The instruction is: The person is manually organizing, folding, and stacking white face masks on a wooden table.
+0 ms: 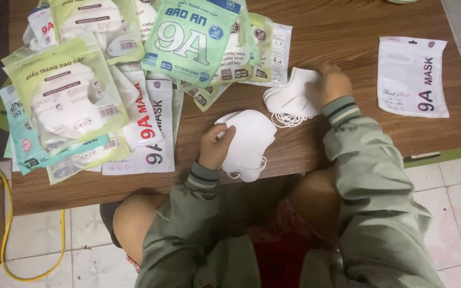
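My left hand [215,148] grips a small stack of folded white face masks [252,140] at the front edge of the low wooden table [358,32], their ear loops dangling below. My right hand [331,82] rests on a second pile of white masks [294,96] lying on the table further back, fingers curled on its top edge. Both arms wear grey-green sleeves with striped cuffs.
A heap of green, teal and white plastic mask packets [92,85] covers the table's left half. One flat white packet [413,76] lies alone at the right. My knees are under the table edge; a yellow cable [6,229] runs over the tiled floor at left.
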